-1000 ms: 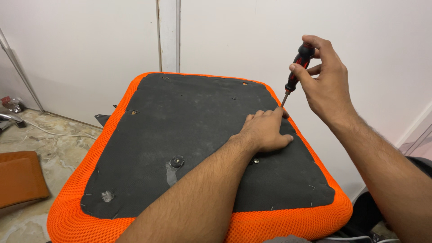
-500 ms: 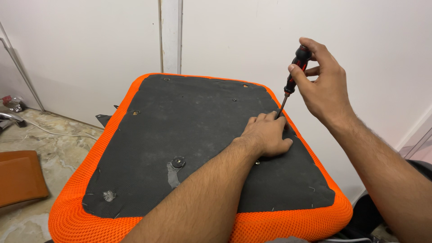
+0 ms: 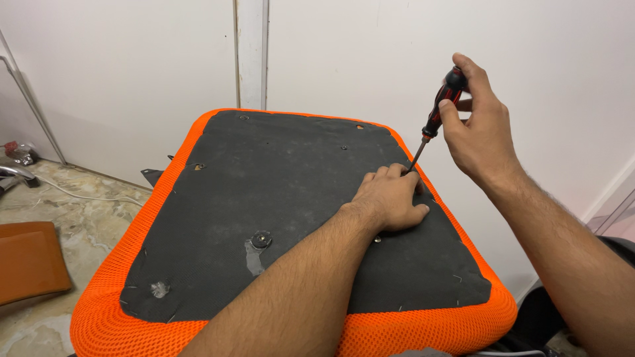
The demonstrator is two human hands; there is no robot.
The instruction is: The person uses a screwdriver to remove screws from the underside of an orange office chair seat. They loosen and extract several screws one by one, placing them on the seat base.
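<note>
An upturned chair seat (image 3: 218,198) lies before me, its underside covered in black fabric with an orange mesh rim (image 3: 99,311). My left hand (image 3: 390,198) rests flat on the black fabric near the right edge, fingers curled around the spot where the tool's tip meets the seat. My right hand (image 3: 479,135) grips a screwdriver (image 3: 438,112) with a black and red handle, held nearly upright, its shaft angled down to my left fingertips. A bolt with washer (image 3: 261,239) and a small screw (image 3: 377,240) show on the fabric.
A white wall and a vertical white trim stand just behind the seat. On the left, a marbled floor carries an orange-brown panel (image 3: 30,261), a white cable (image 3: 79,195) and a metal piece (image 3: 13,173). A dark object (image 3: 536,317) sits at the lower right.
My right hand has shifted slightly right and its fingers have turned on the screwdriver handle. My left hand stays in place on the seat.
</note>
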